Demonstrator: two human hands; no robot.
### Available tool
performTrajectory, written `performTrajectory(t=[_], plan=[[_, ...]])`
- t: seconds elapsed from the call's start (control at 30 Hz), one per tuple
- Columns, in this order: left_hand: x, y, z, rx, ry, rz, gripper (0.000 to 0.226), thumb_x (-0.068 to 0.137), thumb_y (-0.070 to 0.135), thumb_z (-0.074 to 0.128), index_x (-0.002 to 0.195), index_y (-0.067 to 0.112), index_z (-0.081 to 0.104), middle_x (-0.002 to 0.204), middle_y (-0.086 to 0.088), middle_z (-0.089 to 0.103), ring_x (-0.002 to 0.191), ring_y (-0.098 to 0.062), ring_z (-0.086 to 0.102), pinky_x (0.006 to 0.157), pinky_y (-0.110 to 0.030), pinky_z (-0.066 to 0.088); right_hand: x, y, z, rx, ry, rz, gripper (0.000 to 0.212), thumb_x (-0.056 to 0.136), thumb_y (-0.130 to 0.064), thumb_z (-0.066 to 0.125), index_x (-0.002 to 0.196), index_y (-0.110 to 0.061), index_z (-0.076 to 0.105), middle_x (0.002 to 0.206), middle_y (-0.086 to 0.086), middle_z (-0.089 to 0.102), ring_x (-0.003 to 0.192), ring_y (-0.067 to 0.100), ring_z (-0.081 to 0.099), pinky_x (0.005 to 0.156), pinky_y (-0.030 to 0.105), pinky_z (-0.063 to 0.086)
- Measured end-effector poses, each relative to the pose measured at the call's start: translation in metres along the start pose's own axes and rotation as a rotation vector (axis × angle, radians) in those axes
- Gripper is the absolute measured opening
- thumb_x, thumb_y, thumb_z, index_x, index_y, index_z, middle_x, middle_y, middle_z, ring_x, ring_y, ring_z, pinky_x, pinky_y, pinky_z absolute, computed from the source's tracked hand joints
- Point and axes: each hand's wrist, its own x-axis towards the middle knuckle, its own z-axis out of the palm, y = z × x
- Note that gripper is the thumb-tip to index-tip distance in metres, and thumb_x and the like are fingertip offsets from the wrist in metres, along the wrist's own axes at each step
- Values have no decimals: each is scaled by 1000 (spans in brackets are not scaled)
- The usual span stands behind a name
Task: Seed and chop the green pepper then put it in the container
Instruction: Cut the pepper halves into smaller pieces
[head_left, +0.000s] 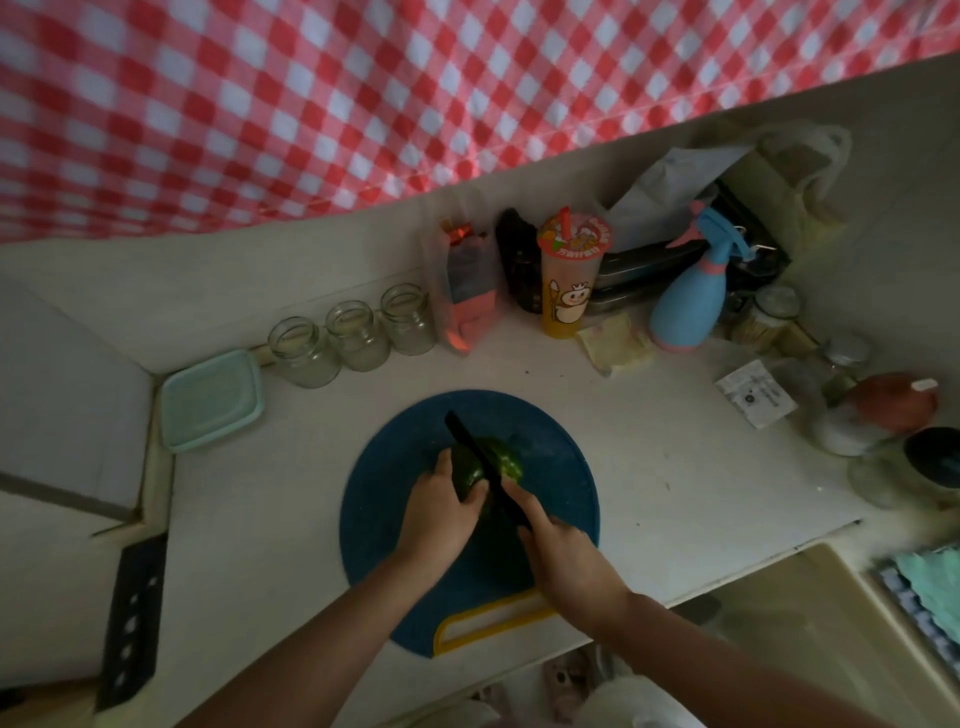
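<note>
A green pepper (503, 461) lies in the middle of a round blue cutting board (405, 467) on the white counter. My left hand (441, 512) grips the pepper's left side. A black-bladed knife (470, 444) is held in my right hand (558, 551), its blade running across the top of the pepper from near right to far left. A pale green lidded container (210, 397) sits to the left of the board.
Three glass jars (353, 335) stand behind the board. A printed cup (571, 275), a blue spray bottle (691, 306) and more jars crowd the back right. A dark cleaver (132, 618) lies at the left. The counter edge runs just below the board.
</note>
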Motion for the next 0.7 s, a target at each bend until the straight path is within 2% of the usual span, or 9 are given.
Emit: performTrajectory(t=[0.13, 0.2, 0.3, 0.5, 0.7], plan=[[-1, -1, -2, -123, 18, -27, 66, 84, 35, 64, 140, 14, 36, 131, -8, 53, 120, -24, 52, 98, -34, 46, -12, -1, -2, -53, 5, 19, 50, 103, -29, 30, 147, -36, 8, 119, 6, 59, 84, 20, 63, 71, 28, 51], [-2, 0, -3, -167, 6, -26, 62, 82, 34, 67, 135, 14, 41, 125, -6, 57, 117, -22, 55, 93, -28, 47, -18, -2, 2, -108, 0, 44, 50, 103, -30, 28, 148, -37, 6, 122, 5, 56, 87, 21, 63, 73, 30, 52], [-4, 0, -5, -212, -14, -25, 56, 81, 32, 69, 129, 15, 46, 119, -3, 60, 110, -17, 57, 80, -18, 42, -19, -3, 10, -135, -3, 74, 52, 103, -29, 26, 148, -36, 3, 121, 6, 55, 87, 23, 63, 73, 33, 51], [-3, -2, -5, -203, -58, -32, 62, 76, 31, 74, 127, 18, 42, 118, -2, 60, 107, -17, 59, 78, -18, 44, -12, -9, 11, -108, -47, 123, 59, 101, -18, 31, 147, -37, 0, 117, 9, 55, 87, 26, 63, 76, 38, 53], [0, -4, -5, -195, -80, -26, 62, 74, 33, 76, 124, 20, 42, 115, -2, 60, 103, -17, 59, 77, -20, 45, -8, -11, 13, -108, -82, 144, 65, 99, -12, 34, 148, -34, -2, 114, 10, 55, 87, 25, 62, 77, 35, 52]])
